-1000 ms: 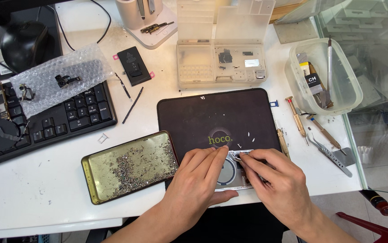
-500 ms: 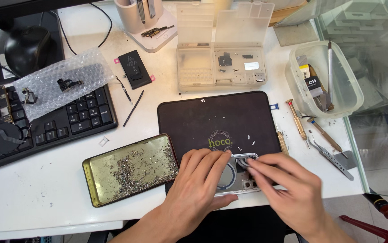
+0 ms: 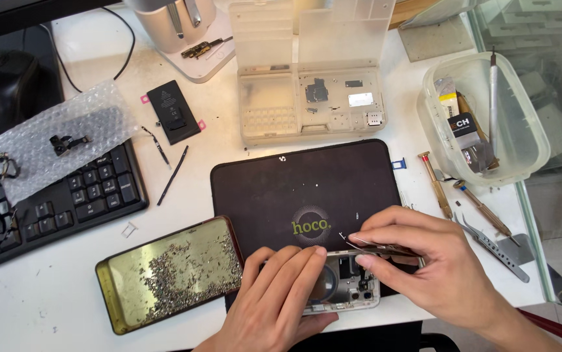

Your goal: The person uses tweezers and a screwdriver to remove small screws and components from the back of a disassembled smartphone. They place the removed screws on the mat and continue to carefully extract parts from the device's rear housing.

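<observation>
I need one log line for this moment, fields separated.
left hand: steadies open phone | right hand: holds thin tool over phone | mat: under phone | screw tray: left of phone

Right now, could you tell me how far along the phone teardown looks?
Done: the phone shell lies open, the battery rests aside. In hand: the left hand steadies the shell while the right hand lifts a thin part. Left: small components remain inside.

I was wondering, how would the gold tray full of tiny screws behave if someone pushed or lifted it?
The gold tray looks shallow, with a low rim, so its tiny screws would probably slide and spill if it tilted. It lies flat on the white table, so a push would likely slide it rather than tip it. It probably feels stiff.
</observation>
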